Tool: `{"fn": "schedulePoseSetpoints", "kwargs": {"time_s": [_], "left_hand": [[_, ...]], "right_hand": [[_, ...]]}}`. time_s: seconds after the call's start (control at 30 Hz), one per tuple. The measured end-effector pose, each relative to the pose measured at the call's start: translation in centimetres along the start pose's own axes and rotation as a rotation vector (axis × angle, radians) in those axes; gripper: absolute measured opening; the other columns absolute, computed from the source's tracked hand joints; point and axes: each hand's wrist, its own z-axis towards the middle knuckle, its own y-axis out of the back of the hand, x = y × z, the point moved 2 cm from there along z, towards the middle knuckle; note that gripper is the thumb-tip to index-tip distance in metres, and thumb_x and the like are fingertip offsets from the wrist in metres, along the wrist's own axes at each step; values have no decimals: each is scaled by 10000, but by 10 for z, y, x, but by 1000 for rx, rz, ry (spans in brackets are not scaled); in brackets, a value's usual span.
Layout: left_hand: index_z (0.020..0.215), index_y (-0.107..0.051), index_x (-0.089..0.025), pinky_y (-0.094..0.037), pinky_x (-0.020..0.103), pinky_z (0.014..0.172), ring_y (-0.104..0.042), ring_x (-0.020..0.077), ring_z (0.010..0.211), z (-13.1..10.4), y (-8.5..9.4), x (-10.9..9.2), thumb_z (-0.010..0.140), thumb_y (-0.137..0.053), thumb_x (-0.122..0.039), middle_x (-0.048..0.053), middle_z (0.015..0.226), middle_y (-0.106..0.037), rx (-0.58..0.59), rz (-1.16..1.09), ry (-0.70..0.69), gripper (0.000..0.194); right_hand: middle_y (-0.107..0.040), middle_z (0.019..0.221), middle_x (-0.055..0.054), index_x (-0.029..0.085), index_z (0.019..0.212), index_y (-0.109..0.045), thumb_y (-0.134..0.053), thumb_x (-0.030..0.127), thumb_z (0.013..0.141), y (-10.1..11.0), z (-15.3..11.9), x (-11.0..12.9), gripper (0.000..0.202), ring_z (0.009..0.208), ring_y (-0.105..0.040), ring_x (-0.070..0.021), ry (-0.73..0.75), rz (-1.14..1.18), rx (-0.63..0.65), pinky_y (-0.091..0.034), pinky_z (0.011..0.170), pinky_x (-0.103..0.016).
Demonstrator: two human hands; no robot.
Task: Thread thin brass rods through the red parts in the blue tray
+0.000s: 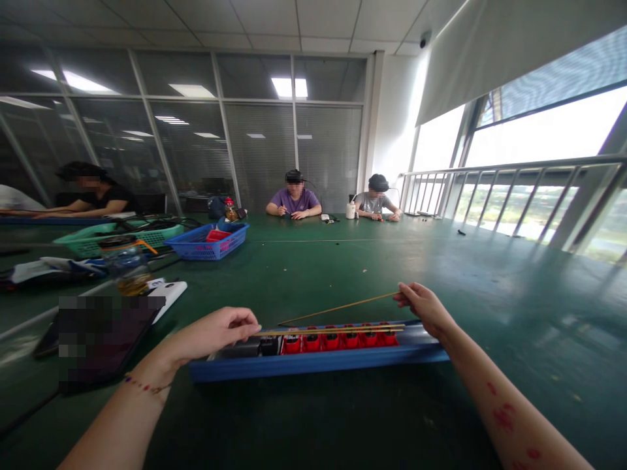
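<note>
A long blue tray (318, 367) lies across the green table in front of me. Several red pieces (332, 341) stand in a row inside it, with black pieces (269, 346) to their left. My left hand (228, 328) is closed at the tray's left part, its fingers pinching the ends of thin yellowish sticks (337, 329) that extend rightward above the red pieces. Beyond the tray's right part, my right hand (421, 303) pinches the end of another thin stick (343, 305), which slants down to the left behind the tray.
On the left are a blue basket (208, 248) with a red item, a green basket (88, 243) with cables, a jar (126, 264), a white object (169, 300) and a dark device (110, 339). Several people sit around the table's far side.
</note>
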Motion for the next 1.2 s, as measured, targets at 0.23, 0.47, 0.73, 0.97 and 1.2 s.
{"fn": "schedulePoseSetpoints", "kwargs": {"time_s": [0.23, 0.47, 0.73, 0.97, 1.2], "left_hand": [[845, -657, -234, -407, 209, 699, -589, 173, 799, -5, 9, -5, 761, -475, -466, -12, 839, -665, 17, 114, -80, 307], [822, -648, -219, -413, 205, 668, -585, 166, 768, -4, 7, -6, 755, -459, -498, -6, 809, -654, 2, 158, -41, 344], [822, -660, -237, -401, 201, 731, -571, 161, 826, -4, 9, -10, 795, -406, -494, -1, 861, -625, 11, 221, -98, 363], [815, -649, -237, -403, 194, 689, -582, 156, 793, -5, 8, -13, 808, -411, -477, -20, 825, -646, 18, 242, -75, 338], [772, -656, -232, -413, 197, 706, -574, 145, 778, -3, 12, -14, 784, -462, -450, -5, 834, -617, -111, 306, -141, 293]], "right_hand": [[-632, 665, -10, 167, 785, -593, -606, 417, 714, -9, 5, -1, 260, 607, -570, -140, 209, -321, 289, -459, 569, -254], [-692, 702, -9, 222, 740, -690, -580, 332, 712, -23, 24, 0, 158, 663, -621, -173, 345, -961, 481, -455, 611, -244], [-701, 761, -16, 230, 725, -696, -598, 284, 679, -33, 32, -7, 121, 741, -630, -180, 288, -1126, 435, -437, 635, -215], [-703, 798, -22, 247, 765, -698, -558, 280, 701, -33, 29, -8, 158, 780, -633, -194, 234, -1211, 380, -440, 652, -230], [-703, 794, -6, 261, 763, -700, -550, 253, 690, -34, 30, -11, 166, 757, -635, -176, 214, -1218, 385, -439, 631, -213]]}}
